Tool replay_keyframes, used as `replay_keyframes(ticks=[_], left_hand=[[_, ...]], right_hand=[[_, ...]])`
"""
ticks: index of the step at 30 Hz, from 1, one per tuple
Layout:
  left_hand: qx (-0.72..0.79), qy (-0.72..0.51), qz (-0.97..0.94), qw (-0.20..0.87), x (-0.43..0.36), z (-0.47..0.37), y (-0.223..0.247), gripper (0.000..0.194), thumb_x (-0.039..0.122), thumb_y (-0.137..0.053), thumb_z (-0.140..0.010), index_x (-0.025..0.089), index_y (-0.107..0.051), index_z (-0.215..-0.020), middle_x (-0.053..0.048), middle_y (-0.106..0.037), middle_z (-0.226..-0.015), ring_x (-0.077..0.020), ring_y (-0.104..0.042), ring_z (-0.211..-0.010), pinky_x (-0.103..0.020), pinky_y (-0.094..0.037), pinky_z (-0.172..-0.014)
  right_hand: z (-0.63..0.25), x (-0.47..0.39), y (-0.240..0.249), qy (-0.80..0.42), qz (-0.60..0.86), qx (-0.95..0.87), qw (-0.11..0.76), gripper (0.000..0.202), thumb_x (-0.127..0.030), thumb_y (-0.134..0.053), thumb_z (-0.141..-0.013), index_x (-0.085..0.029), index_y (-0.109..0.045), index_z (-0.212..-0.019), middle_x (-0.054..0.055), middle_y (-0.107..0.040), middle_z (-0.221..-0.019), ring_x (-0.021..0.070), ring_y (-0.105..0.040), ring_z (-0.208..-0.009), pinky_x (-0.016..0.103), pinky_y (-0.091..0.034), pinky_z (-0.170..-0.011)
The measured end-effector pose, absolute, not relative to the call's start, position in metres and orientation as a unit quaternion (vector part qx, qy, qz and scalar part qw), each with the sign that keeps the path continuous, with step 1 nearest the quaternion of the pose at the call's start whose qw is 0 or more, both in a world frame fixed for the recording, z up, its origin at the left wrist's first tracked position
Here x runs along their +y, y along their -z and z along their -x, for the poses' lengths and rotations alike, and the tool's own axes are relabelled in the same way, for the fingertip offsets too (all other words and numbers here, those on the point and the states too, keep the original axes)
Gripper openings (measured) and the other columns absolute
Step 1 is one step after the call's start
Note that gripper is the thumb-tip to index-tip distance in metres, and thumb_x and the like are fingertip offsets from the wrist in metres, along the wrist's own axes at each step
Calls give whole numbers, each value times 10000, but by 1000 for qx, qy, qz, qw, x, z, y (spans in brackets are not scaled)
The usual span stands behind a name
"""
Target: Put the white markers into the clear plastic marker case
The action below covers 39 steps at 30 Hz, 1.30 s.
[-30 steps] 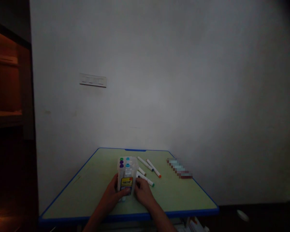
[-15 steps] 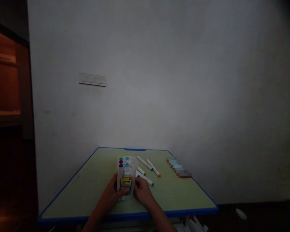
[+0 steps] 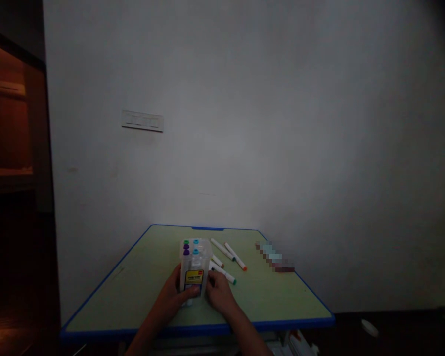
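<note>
A clear plastic marker box [image 3: 204, 267] with a yellow and black label stands upright in front of me over the table. Green, purple and light blue marker caps [image 3: 186, 246] show through its top. My left hand [image 3: 176, 290] is wrapped round its left side, thumb across the label. My right hand [image 3: 218, 290] is closed at the box's lower right side, its fingertips partly hidden. Just beyond it lie a green-capped marker [image 3: 224, 273] and a short length of a tan-tipped marker [image 3: 217, 261]. Farther back are a dark teal-capped marker [image 3: 222, 249] and an orange-tipped marker [image 3: 236, 256].
The pale green table [image 3: 133, 287] has a blue edge and stands against a grey wall [image 3: 244, 123]. A blurred-out flat object [image 3: 274, 257] lies at its right edge. Below the front edge are some white items [image 3: 298, 343]. A doorway opens at far left.
Both hands and the box keep nearly the same pose. The whole view has shifted very slightly.
</note>
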<state>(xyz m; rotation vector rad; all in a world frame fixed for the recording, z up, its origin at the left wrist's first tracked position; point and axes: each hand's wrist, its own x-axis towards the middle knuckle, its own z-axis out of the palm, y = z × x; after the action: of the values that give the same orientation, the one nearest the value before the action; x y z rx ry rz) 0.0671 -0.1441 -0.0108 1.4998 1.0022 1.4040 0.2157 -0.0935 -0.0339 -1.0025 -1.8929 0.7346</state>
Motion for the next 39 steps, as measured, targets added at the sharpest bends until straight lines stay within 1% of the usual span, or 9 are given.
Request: replay_keyframes(ticks=[2, 8, 12, 18, 21, 27, 30, 34, 39], left_hand=[[401, -561, -596, 410, -144, -67, 11, 530, 241, -691, -639, 142, -451, -1101, -104, -642, -1053, -271, -600, -954, -364, -478, -806], [407, -560, -594, 411, -145, -67, 9, 512, 260, -701, -624, 147, -476, -1071, -84, -666, -968, -266, -614, -914, -350, -488, -776], [414, -559, -597, 399, -144, -67, 10, 505, 272, -701, -620, 151, -489, -1062, -88, -662, -996, -269, -610, -925, -350, -486, -782], [402, -561, -596, 411, -144, -67, 9, 509, 286, -708, -615, 159, -498, -1061, -87, -666, -996, -266, -616, -907, -342, -494, -764], [402, -565, -593, 409, -145, -67, 9, 506, 287, -709, -614, 160, -502, -1058, -88, -667, -991, -267, -615, -907, -347, -491, -769], [392, -560, -597, 420, -144, -67, 11, 535, 243, -695, -631, 158, -460, -1103, -99, -646, -1047, -265, -607, -931, -354, -485, -787], [389, -559, -602, 416, -143, -66, 11, 519, 241, -685, -644, 150, -455, -1101, -102, -653, -1025, -267, -605, -933, -358, -483, -790], [399, -558, -602, 409, -144, -67, 10, 492, 250, -688, -633, 144, -478, -1065, -102, -652, -1028, -262, -610, -920, -344, -485, -780], [401, -559, -594, 417, -145, -68, 9, 531, 262, -698, -610, 151, -470, -1077, -85, -667, -973, -261, -612, -918, -342, -485, -784]], right_hand=[[-215, -93, 35, -294, 399, -757, 426, 249, -150, -437, -736, -163, -682, -781, 46, -692, -789, 191, -594, -711, 270, -458, -683], [-215, -93, 34, -299, 397, -756, 426, 252, -149, -436, -739, -167, -682, -789, 40, -691, -780, 190, -596, -707, 272, -468, -678], [-215, -93, 34, -305, 395, -754, 426, 246, -152, -442, -738, -166, -681, -793, 42, -692, -792, 193, -597, -710, 276, -472, -680], [-215, -92, 36, -294, 395, -758, 427, 265, -153, -433, -738, -168, -686, -816, 43, -693, -804, 199, -602, -743, 282, -470, -700], [-215, -92, 36, -301, 385, -758, 431, 269, -156, -438, -737, -169, -685, -842, 47, -694, -846, 204, -604, -778, 286, -464, -718], [-215, -91, 37, -317, 373, -751, 443, 267, -165, -439, -740, -171, -688, -838, 48, -695, -848, 212, -610, -790, 294, -461, -730], [-215, -91, 38, -317, 363, -754, 446, 271, -154, -435, -741, -172, -685, -844, 46, -693, -856, 206, -608, -795, 284, -458, -731], [-215, -90, 38, -298, 393, -751, 439, 247, -159, -448, -739, -156, -686, -809, 56, -693, -821, 207, -602, -763, 282, -460, -710], [-215, -91, 36, -300, 377, -764, 429, 269, -143, -439, -738, -160, -682, -852, 46, -692, -831, 196, -599, -767, 272, -457, -718]])
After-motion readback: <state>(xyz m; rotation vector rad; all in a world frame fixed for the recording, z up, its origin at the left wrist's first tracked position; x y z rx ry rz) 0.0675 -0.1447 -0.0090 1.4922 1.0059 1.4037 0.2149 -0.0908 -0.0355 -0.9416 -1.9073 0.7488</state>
